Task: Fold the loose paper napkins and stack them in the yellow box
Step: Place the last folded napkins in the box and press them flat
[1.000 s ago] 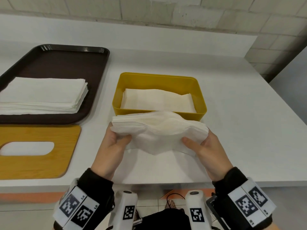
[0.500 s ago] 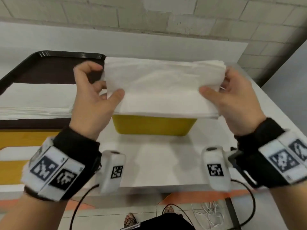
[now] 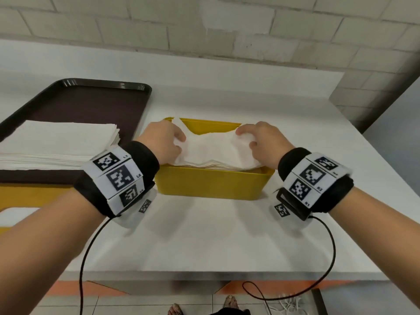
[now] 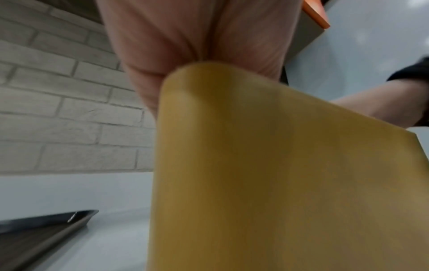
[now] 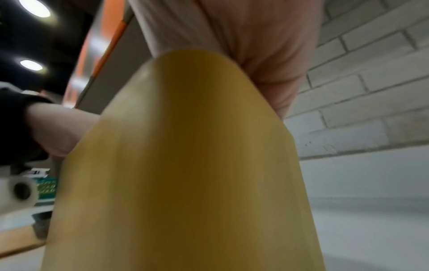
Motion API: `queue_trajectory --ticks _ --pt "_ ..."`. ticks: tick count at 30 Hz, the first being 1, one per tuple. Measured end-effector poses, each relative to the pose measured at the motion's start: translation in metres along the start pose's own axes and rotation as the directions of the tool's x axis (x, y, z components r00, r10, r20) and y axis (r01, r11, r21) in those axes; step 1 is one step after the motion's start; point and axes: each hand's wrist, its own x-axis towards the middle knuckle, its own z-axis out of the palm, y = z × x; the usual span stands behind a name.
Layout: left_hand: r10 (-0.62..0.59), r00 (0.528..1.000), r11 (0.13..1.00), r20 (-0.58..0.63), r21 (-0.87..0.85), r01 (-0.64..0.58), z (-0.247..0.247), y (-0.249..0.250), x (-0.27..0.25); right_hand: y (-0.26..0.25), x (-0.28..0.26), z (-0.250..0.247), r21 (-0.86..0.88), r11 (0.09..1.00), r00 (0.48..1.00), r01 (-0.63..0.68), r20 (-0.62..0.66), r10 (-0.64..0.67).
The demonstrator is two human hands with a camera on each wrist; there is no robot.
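Observation:
A folded bundle of white paper napkins lies across the top of the yellow box, sagging in the middle. My left hand grips its left end and my right hand grips its right end, fingers curled over the paper. Both wrist views are filled by the yellow box's outer wall with a palm above it; the fingers are hidden there.
A dark brown tray at the left holds a stack of unfolded white napkins. A wooden lid with an oval slot lies in front of the tray. A white table stretches toward me; a brick wall stands behind.
The bundle rose from the table's front, was held up flat over the box, and now sits lowered onto the box with both hands still on its ends.

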Motion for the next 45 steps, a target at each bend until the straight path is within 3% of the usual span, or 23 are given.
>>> queue_trajectory --ticks 7,14,19,22,25,28,31,35,40,45 --pt "0.032 0.984 0.98 0.177 0.186 -0.065 0.005 0.003 0.007 -0.007 0.003 0.002 -0.15 0.988 0.988 0.044 0.151 -0.021" --pt "-0.01 0.969 0.954 0.247 0.293 -0.065 0.009 0.008 0.008 -0.012 0.007 0.007 -0.326 0.941 0.962 0.094 0.274 -0.001" --pt "-0.029 0.977 0.892 0.213 0.447 -0.071 0.008 0.014 0.008 -0.018 0.012 0.01 -0.403 0.907 0.95 0.119 0.312 0.014" --pt "0.101 0.979 0.797 0.18 0.574 -0.187 0.007 0.014 0.006 -0.019 0.01 0.006 -0.396 0.911 0.946 0.115 0.323 0.021" --pt "0.237 0.927 0.799 0.291 0.484 -0.356 0.007 0.012 0.012 -0.02 0.005 0.005 -0.447 0.889 0.959 0.1 0.283 0.034" --pt "0.228 0.885 0.884 0.406 0.294 -0.362 0.007 0.014 0.015 -0.021 0.004 0.004 -0.556 0.807 0.979 0.199 0.15 -0.138" --pt "0.205 0.851 0.889 0.483 0.271 -0.368 0.011 0.015 0.018 -0.021 0.012 0.004 -0.455 0.801 0.912 0.39 0.311 -0.268" --pt "0.137 0.789 0.823 0.599 0.375 -0.427 0.014 0.017 0.023 -0.019 0.023 0.007 -0.431 0.79 0.809 0.436 0.573 -0.134" --pt "0.048 0.753 0.77 0.656 0.456 -0.447 0.014 0.022 0.025 -0.019 0.026 0.008 -0.517 0.68 0.738 0.521 0.672 -0.054" --pt "0.027 0.755 0.683 0.655 0.539 -0.492 0.006 0.026 0.021 -0.02 0.024 0.0 -0.571 0.631 0.721 0.525 0.692 0.027"
